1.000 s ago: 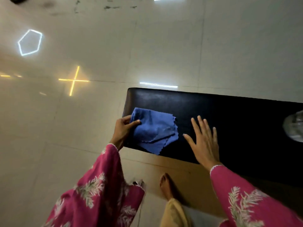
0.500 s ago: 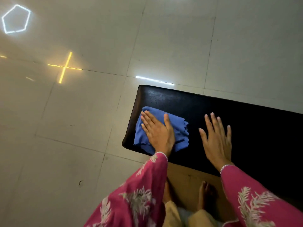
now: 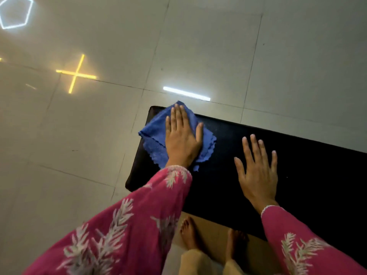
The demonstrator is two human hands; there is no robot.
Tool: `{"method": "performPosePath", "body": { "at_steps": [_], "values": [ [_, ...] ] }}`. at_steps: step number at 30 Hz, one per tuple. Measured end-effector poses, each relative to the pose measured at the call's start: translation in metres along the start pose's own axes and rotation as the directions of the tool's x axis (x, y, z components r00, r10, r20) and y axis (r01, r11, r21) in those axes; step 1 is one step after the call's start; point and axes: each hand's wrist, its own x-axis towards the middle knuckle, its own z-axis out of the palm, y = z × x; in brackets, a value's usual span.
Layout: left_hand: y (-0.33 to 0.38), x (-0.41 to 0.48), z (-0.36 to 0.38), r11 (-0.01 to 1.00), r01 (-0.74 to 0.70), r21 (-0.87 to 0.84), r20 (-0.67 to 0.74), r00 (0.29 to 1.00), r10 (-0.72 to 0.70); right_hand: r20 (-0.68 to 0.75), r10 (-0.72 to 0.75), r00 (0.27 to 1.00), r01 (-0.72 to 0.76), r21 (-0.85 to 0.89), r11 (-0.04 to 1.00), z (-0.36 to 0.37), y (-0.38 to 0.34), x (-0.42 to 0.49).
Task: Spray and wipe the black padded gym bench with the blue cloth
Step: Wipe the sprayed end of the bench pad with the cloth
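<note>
The black padded bench [image 3: 309,167] runs from centre to the right edge of the view. A folded blue cloth [image 3: 154,135] lies on its far left corner, overhanging the left end a little. My left hand [image 3: 181,137] presses flat on top of the cloth, fingers together and pointing away from me. My right hand [image 3: 258,171] rests flat on the bare padding to the right, fingers spread, holding nothing. No spray bottle is in view.
Glossy pale floor tiles [image 3: 198,46] surround the bench, with light reflections on them. My bare feet [image 3: 189,233] stand on the floor by the bench's near edge. Pink patterned sleeves cover both forearms.
My left hand went from gripping the cloth's left edge to lying flat on it, then pushed it away from me to the far left corner. My right hand stayed flat on the bench.
</note>
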Motion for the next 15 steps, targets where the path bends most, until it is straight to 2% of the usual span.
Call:
{"method": "performPosePath", "body": {
  "at_steps": [1, 2, 3, 4, 6, 7, 8, 9, 11, 13, 14, 15],
  "values": [
    [-0.01, -0.016, 0.002, 0.994, -0.105, 0.024, 0.001, 0.994, 0.105, 0.004, 0.001, 1.0, -0.001, 0.001, 1.0, -0.001, 0.001, 0.001],
    [-0.025, -0.028, 0.001, 0.99, -0.129, 0.048, -0.01, 0.991, 0.13, 0.008, -0.002, 1.0, 0.002, 0.003, 1.0, -0.001, 0.001, 0.0],
    [-0.036, -0.029, -0.001, 0.996, -0.064, 0.055, -0.025, 0.998, 0.065, 0.005, -0.003, 1.0, 0.003, 0.005, 1.0, -0.001, 0.001, 0.0],
    [-0.041, -0.018, -0.003, 0.997, 0.059, 0.047, -0.041, 0.998, -0.057, -0.003, -0.002, 1.0, 0.002, 0.005, 1.0, -0.001, 0.001, 0.001],
    [-0.029, 0.018, -0.004, 0.943, 0.334, -0.001, -0.025, 0.942, -0.334, -0.015, -0.007, 1.0, 0.007, 0.0, 1.0, 0.001, 0.001, 0.001],
    [-0.016, 0.032, -0.003, 0.91, 0.415, 0.003, -0.005, 0.91, -0.415, -0.023, -0.009, 1.0, 0.009, -0.001, 1.0, 0.002, 0.0, 0.001],
    [-0.002, 0.037, 0.0, 0.905, 0.424, 0.027, -0.001, 0.905, -0.424, -0.03, -0.012, 0.999, 0.012, -0.003, 1.0, 0.003, 0.0, 0.0],
    [0.007, 0.033, 0.004, 0.928, 0.368, 0.052, 0.004, 0.929, -0.369, -0.031, -0.014, 0.999, 0.014, -0.003, 1.0, 0.004, 0.001, 0.001],
    [0.005, 0.004, 0.007, 0.991, 0.115, 0.076, 0.027, 0.993, -0.117, -0.029, -0.007, 1.0, 0.007, 0.001, 1.0, 0.003, 0.001, 0.001],
    [-0.021, -0.031, 0.003, 0.992, -0.067, 0.102, 0.006, 0.998, 0.067, -0.028, -0.009, 1.0, 0.009, 0.001, 1.0, 0.003, 0.001, 0.0],
    [-0.034, -0.037, 0.001, 0.991, -0.071, 0.115, -0.021, 0.997, 0.073, -0.027, -0.011, 1.0, 0.011, 0.0, 1.0, 0.003, 0.001, 0.0],
    [-0.043, -0.033, -0.001, 0.994, -0.003, 0.106, -0.039, 0.999, 0.008, -0.026, -0.011, 1.0, 0.01, -0.002, 1.0, 0.003, 0.001, 0.0]
  ]
}}
